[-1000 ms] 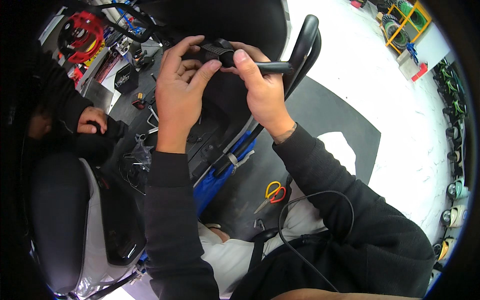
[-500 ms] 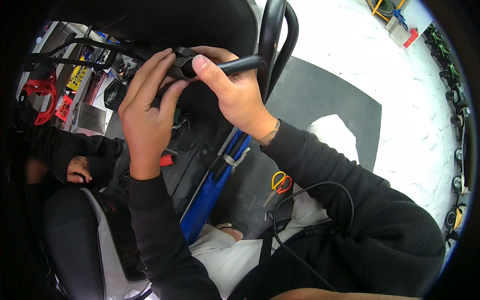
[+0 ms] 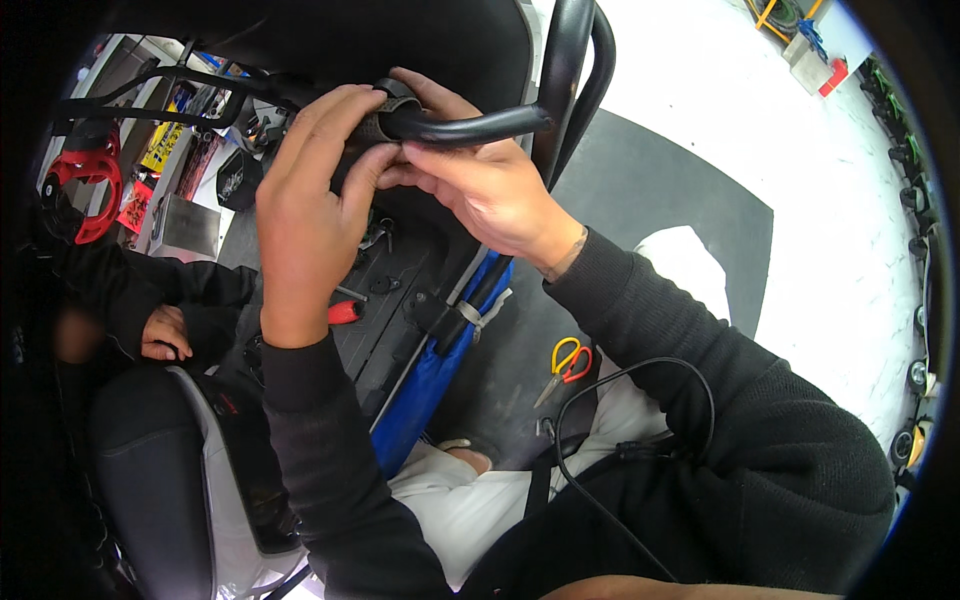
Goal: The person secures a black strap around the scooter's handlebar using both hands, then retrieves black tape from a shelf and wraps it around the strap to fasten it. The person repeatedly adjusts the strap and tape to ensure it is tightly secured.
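Your left hand (image 3: 315, 200) pinches the textured band (image 3: 373, 128) at the left end of the black tube (image 3: 470, 128), your right hand (image 3: 500, 195) part-curled about the tube near the dark panel (image 3: 410, 40); slack fingers could let the band twist askew.

Here's the black tube (image 3: 470, 128), smooth and glossy, gently bowed, running rightward and slightly up to a blunt tip in the right hand (image 3: 510, 200)! And at its left end, the textured dark band (image 3: 376, 127), curved, caught at the left hand's (image 3: 310, 200) fingertips, its far side hidden from us
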### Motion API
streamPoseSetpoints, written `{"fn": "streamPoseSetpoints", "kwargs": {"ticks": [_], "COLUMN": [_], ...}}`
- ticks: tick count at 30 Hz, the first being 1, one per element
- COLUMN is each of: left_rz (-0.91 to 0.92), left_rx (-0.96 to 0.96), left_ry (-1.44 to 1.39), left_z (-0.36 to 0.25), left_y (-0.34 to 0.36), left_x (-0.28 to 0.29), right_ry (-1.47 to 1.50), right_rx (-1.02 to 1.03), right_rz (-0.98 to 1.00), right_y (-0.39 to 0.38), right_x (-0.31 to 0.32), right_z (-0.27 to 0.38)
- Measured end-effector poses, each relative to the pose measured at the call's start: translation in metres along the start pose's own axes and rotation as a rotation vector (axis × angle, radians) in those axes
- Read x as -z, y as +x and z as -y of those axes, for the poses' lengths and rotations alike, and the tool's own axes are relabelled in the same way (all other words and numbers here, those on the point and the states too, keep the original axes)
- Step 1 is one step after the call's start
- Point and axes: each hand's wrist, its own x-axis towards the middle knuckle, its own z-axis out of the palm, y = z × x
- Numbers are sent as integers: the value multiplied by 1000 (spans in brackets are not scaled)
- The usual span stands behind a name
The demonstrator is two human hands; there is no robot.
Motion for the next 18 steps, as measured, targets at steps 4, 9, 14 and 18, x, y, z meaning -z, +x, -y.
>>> {"fn": "streamPoseSetpoints", "kwargs": {"ticks": [4,9,14,18], "left_rz": [54,53,1,45], "left_rx": [47,42,27,14], "left_ry": [9,25,43,68], "left_z": [-6,-7,-5,-7], "left_y": [4,4,3,5], "left_x": [-1,-5,-8,-5], "right_ry": [84,234,360,238], "right_rx": [-38,-41,-103,-183], "right_rz": [-32,-152,-204,-324], "right_y": [4,6,3,-4], "right_x": [4,8,7,0], "right_z": [-2,-7,-10,-12]}}
